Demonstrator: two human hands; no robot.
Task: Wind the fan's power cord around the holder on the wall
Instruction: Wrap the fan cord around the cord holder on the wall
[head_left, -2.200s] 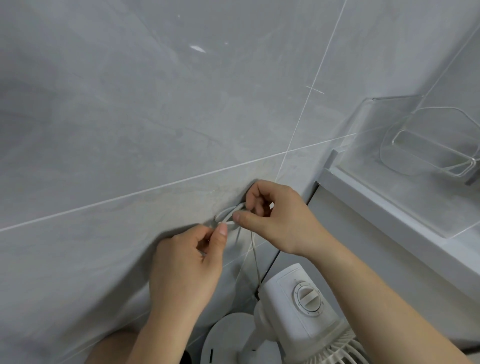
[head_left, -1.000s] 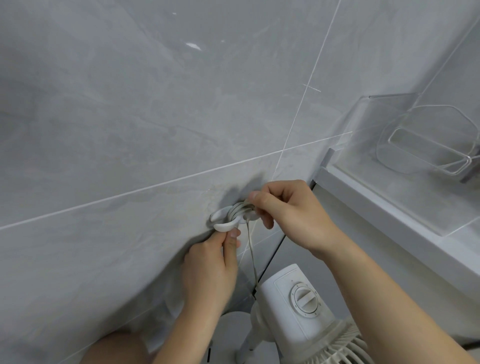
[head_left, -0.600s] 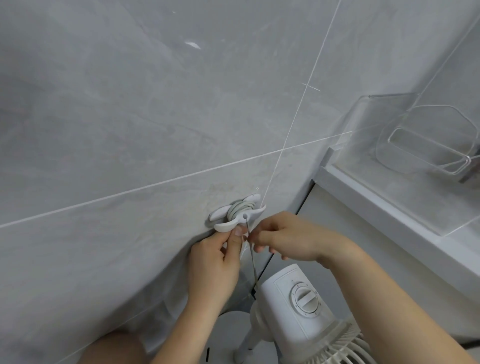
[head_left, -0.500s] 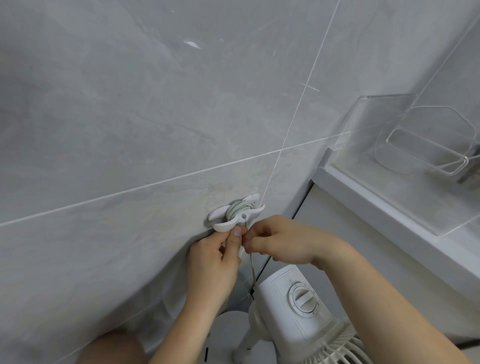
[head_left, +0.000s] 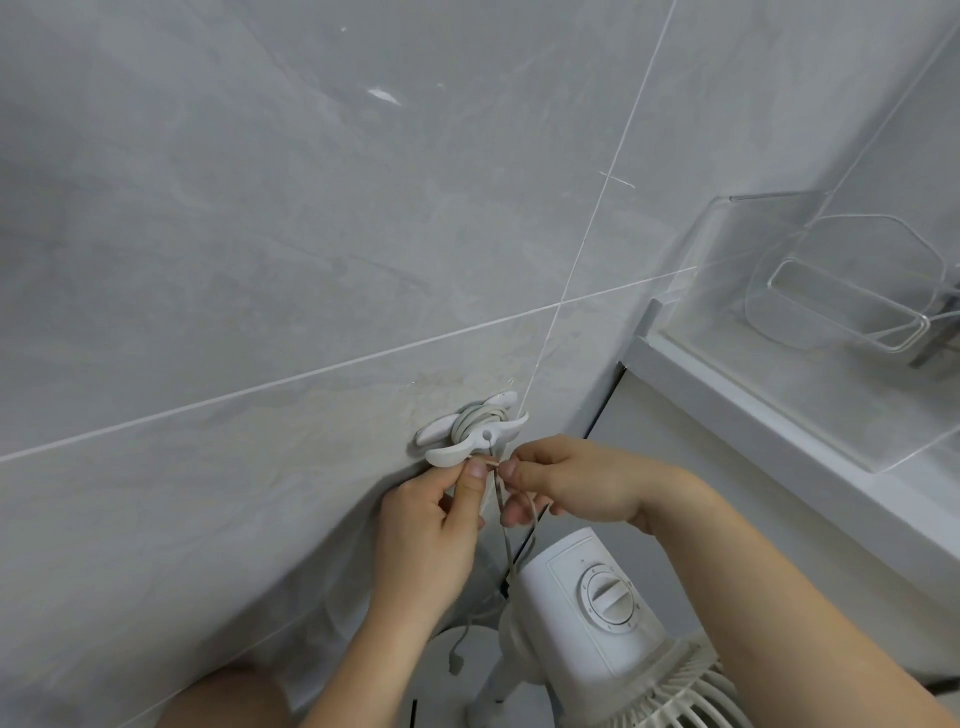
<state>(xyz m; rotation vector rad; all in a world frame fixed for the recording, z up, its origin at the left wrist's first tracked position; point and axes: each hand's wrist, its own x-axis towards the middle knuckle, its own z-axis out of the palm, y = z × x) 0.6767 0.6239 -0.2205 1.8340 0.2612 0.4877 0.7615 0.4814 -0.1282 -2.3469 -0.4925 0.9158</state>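
Low on the grey tiled wall (head_left: 260, 260), just under the horizontal grout line, the white holder (head_left: 470, 434) is seen with several turns of the power cord (head_left: 478, 418) already wound round its middle. Winding is judged well advanced; the step in hand appears to be the securing of the last free length.

Left hand (head_left: 431, 540): thumb and forefinger pinched closed on the cord directly below the holder's lower wing. Right hand (head_left: 571, 486): fingers curled, fingertips nipped on the same strand just beside the left thumb. Both grips are narrow; nothing else is held.

From the pinch the cord is seen running down between the two hands to the back of the fan (head_left: 597, 613), fairly straight, with little slack visible. A short loose tail hangs lower, over the fan's base.

Next move, as judged: the strand would need to be carried up and pressed into the holder's small notch, or passed round once more, with tension kept so the wound turns are not loosened.
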